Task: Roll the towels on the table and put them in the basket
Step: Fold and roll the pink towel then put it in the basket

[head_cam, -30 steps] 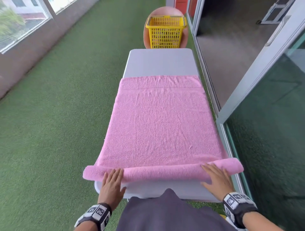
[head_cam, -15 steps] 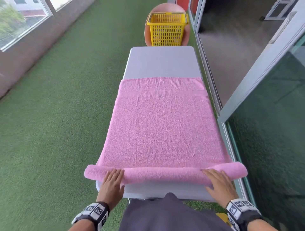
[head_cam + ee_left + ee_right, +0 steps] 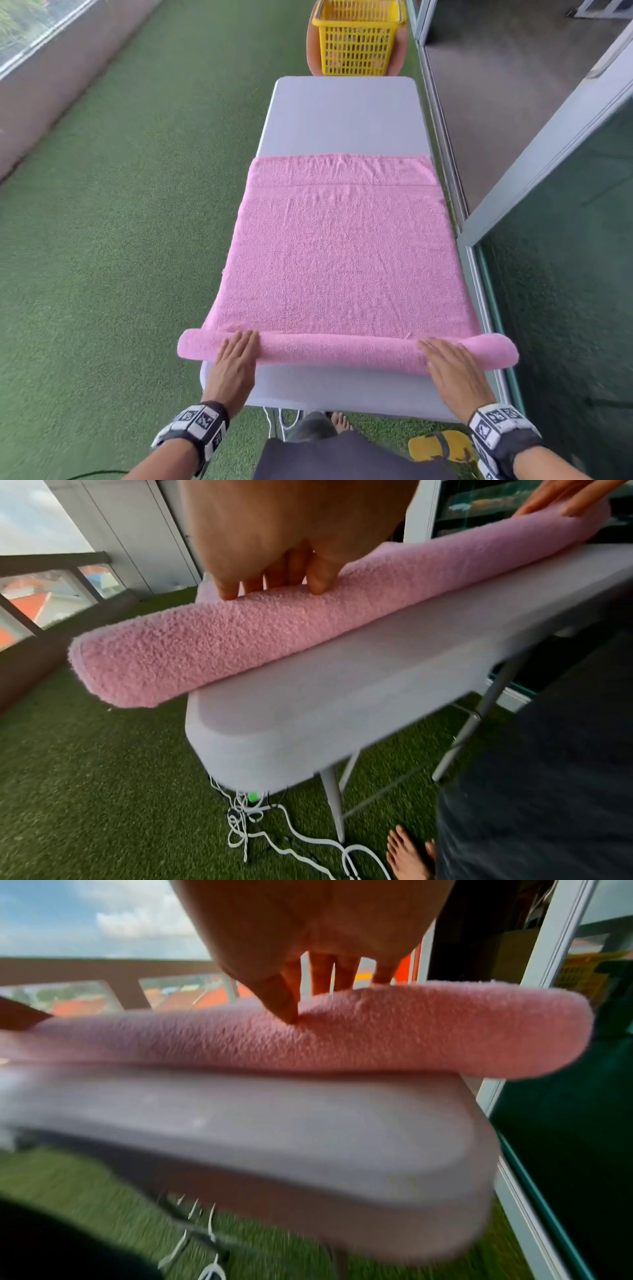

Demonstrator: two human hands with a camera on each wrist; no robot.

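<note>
Head view: pink towel point(image 3: 342, 253) spread flat along the white table point(image 3: 346, 116), near edge rolled into a tube that overhangs the table on both sides. Left hand point(image 3: 233, 371) flat on the roll toward its left end, fingers straight and close together; right hand point(image 3: 452, 371) flat on it toward the right end, fingers likewise extended. Nothing gripped, only pressed from above. Far stretch of the table bare beyond the towel. Yellow basket point(image 3: 356, 41) past the table's far end, on an orange round seat point(image 3: 313, 51), well apart from the towel. Green turf point(image 3: 120, 240) left of the table, glass door frame point(image 3: 548, 144) right of it. Yellow sandal point(image 3: 442, 445) and bare toes below the table's near edge.

Left wrist view: underside of the scene, hidden from the head camera. Fingertips point(image 3: 318, 585) of the left hand point(image 3: 291, 528) resting on top of the towel point(image 3: 240, 642) roll, thumb alongside. Table point(image 3: 325, 710) edge, its folding legs point(image 3: 334, 799), and tangled white cables point(image 3: 274, 829) on the turf beneath. Bare foot point(image 3: 407, 859) beside a leg. Right hand point(image 3: 568, 496) on the roll's far end.

Right wrist view: blurred. Right hand point(image 3: 308, 934) with fingers spread slightly, thumb tip point(image 3: 284, 1007) pressing into the towel point(image 3: 342, 1042) roll; roll's end jutting past the table point(image 3: 274, 1145) corner toward the door.
</note>
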